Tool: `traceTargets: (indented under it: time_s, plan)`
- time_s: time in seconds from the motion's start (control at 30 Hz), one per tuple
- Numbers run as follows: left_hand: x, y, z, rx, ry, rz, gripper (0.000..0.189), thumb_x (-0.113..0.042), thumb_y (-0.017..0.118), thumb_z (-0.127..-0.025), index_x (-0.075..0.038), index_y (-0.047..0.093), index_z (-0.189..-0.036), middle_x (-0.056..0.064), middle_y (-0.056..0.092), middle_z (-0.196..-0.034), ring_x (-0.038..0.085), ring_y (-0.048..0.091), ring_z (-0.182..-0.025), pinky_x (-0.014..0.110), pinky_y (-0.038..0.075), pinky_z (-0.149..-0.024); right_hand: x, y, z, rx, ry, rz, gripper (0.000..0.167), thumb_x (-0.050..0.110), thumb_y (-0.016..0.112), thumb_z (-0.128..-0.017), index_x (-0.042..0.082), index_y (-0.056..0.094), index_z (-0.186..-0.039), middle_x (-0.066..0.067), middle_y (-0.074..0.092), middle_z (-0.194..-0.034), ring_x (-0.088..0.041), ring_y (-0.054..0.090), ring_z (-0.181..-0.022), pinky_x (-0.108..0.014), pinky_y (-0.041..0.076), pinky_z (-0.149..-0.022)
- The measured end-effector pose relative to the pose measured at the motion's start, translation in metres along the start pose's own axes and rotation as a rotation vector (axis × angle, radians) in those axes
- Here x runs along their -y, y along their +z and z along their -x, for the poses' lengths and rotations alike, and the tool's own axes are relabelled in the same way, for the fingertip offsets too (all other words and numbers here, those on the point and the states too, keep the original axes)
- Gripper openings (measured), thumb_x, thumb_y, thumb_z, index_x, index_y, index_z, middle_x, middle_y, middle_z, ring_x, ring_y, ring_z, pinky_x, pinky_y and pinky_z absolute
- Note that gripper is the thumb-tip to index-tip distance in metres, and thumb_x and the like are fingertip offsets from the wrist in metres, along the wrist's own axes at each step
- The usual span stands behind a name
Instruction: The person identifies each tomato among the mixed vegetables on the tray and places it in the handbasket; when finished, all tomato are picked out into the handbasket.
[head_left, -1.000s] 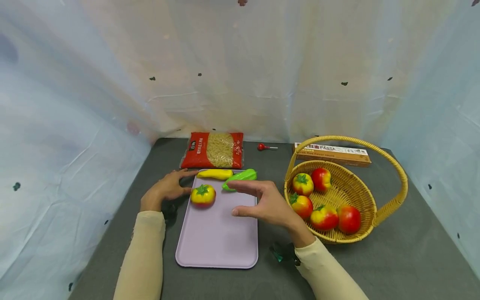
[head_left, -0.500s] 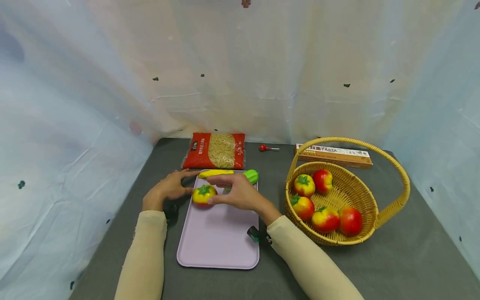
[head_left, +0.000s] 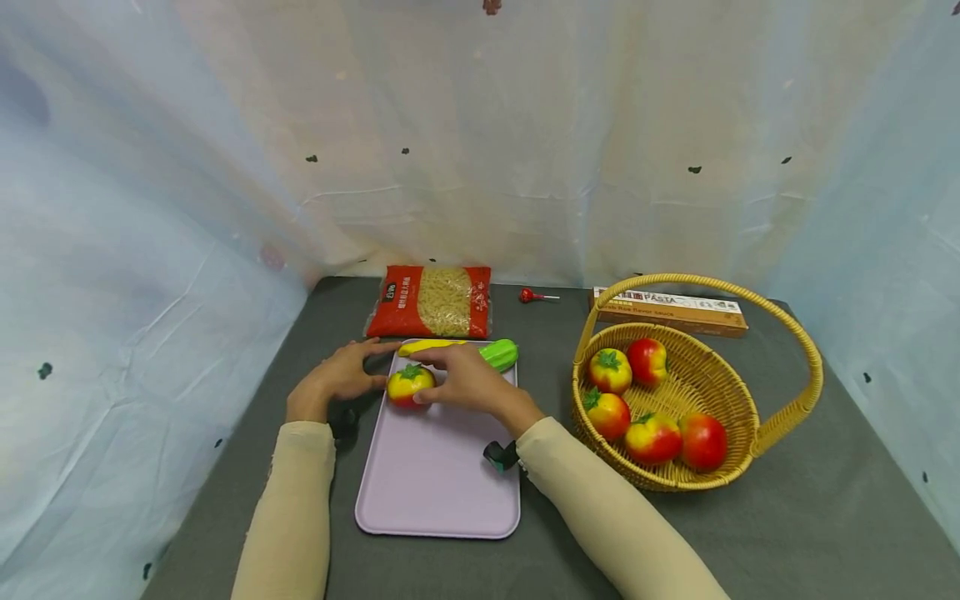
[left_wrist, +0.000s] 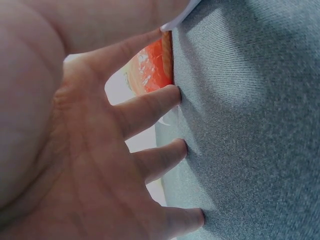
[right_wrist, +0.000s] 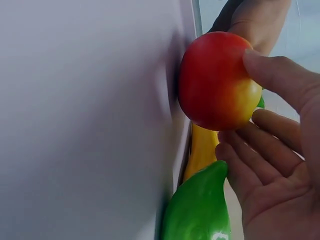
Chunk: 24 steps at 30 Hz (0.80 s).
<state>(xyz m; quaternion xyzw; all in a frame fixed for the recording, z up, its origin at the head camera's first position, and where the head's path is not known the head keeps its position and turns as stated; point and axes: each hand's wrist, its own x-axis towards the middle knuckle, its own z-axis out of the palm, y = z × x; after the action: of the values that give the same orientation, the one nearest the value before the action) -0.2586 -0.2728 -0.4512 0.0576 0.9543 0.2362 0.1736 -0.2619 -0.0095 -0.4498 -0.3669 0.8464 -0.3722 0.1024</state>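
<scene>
The lilac tray (head_left: pixel 431 492) lies on the dark cloth with a red-and-yellow fruit (head_left: pixel 407 385), green leaves on its top, near its left edge. My right hand (head_left: pixel 468 380) reaches across the tray and grips this fruit; in the right wrist view the thumb (right_wrist: pixel 275 72) presses its near side and the fingers reach round behind. My left hand (head_left: pixel 337 375) stays at the tray's upper left edge, fingers spread, fingertips resting on the cloth in the left wrist view. A long yellow vegetable (head_left: pixel 417 346) and a long green vegetable (head_left: pixel 501 354) lie along the tray's far end.
To the right stands a wicker basket (head_left: pixel 738 400) with a tall handle, holding several similar fruits. Behind it lies a pasta box (head_left: pixel 675 317). A red pasta bag (head_left: pixel 442 300) and a lollipop (head_left: pixel 527 295) are beyond the tray, before the plastic sheet.
My right hand has come left across the tray and taken hold of the fruit, which is slightly tilted now. The left hand has kept its place.
</scene>
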Motion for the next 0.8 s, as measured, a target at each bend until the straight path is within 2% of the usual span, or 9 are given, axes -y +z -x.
traceTargets:
  time_s: [0.13, 0.27, 0.4, 0.5, 0.6, 0.7, 0.8]
  plan:
    - [0.000, 0.000, -0.001, 0.001, 0.013, -0.007, 0.072, -0.036, 0.077, -0.102, -0.031, 0.047, -0.168, 0.025, 0.031, -0.177, 0.062, 0.019, -0.162, 0.089, 0.024, -0.119, 0.001, 0.001, -0.002, 0.040, -0.002, 0.048, 0.067, 0.030, 0.091, -0.093, 0.013, 0.066, -0.153, -0.002, 0.070, -0.151, -0.019, 0.070, -0.130, -0.034, 0.057, -0.114]
    - [0.000, 0.001, -0.002, -0.005, 0.026, -0.012, 0.071, -0.033, 0.076, -0.103, -0.030, 0.048, -0.167, 0.025, 0.032, -0.177, 0.063, 0.022, -0.161, 0.088, 0.025, -0.119, 0.003, 0.003, -0.002, 0.054, -0.036, 0.056, 0.062, 0.032, 0.091, -0.092, 0.014, 0.070, -0.148, 0.000, 0.073, -0.146, -0.016, 0.070, -0.123, -0.032, 0.058, -0.111]
    - [0.000, 0.002, -0.002, -0.002, 0.012, -0.007, 0.071, -0.033, 0.076, -0.103, -0.030, 0.047, -0.168, 0.025, 0.032, -0.177, 0.061, 0.022, -0.161, 0.089, 0.024, -0.119, 0.010, -0.002, 0.009, 0.018, -0.050, -0.036, 0.060, 0.032, 0.093, -0.091, 0.015, 0.072, -0.145, 0.001, 0.074, -0.143, -0.013, 0.071, -0.127, -0.030, 0.058, -0.111]
    - [0.000, 0.001, -0.001, 0.001, -0.011, -0.006, 0.073, -0.036, 0.076, -0.103, -0.032, 0.046, -0.168, 0.024, 0.031, -0.178, 0.061, 0.019, -0.162, 0.089, 0.023, -0.119, 0.017, -0.011, 0.027, -0.021, -0.056, -0.158, 0.061, 0.031, 0.093, -0.091, 0.015, 0.071, -0.146, 0.001, 0.073, -0.145, -0.014, 0.072, -0.128, -0.032, 0.059, -0.111]
    - [0.000, 0.001, -0.001, 0.001, -0.026, -0.010, 0.075, -0.039, 0.078, -0.102, -0.032, 0.044, -0.169, 0.024, 0.030, -0.179, 0.061, 0.017, -0.163, 0.090, 0.022, -0.119, 0.025, -0.025, 0.050, -0.049, -0.057, -0.276, 0.059, 0.028, 0.092, -0.092, 0.015, 0.071, -0.146, 0.001, 0.072, -0.144, -0.018, 0.073, -0.127, -0.039, 0.060, -0.111]
    - [-0.001, 0.001, -0.002, 0.002, -0.035, -0.016, 0.077, -0.040, 0.079, -0.101, -0.032, 0.044, -0.169, 0.024, 0.029, -0.179, 0.061, 0.016, -0.163, 0.089, 0.022, -0.119, 0.029, -0.042, 0.077, -0.073, -0.058, -0.316, 0.057, 0.025, 0.092, -0.092, 0.017, 0.071, -0.145, 0.003, 0.071, -0.142, -0.018, 0.072, -0.128, -0.041, 0.060, -0.111]
    - [0.000, 0.001, -0.003, 0.006, -0.040, -0.016, 0.078, -0.038, 0.079, -0.101, -0.031, 0.043, -0.170, 0.024, 0.027, -0.179, 0.061, 0.014, -0.163, 0.089, 0.022, -0.119, 0.028, -0.061, 0.105, -0.110, -0.056, -0.285, 0.058, 0.024, 0.092, -0.092, 0.019, 0.071, -0.145, 0.004, 0.071, -0.142, -0.016, 0.071, -0.129, -0.037, 0.060, -0.111]
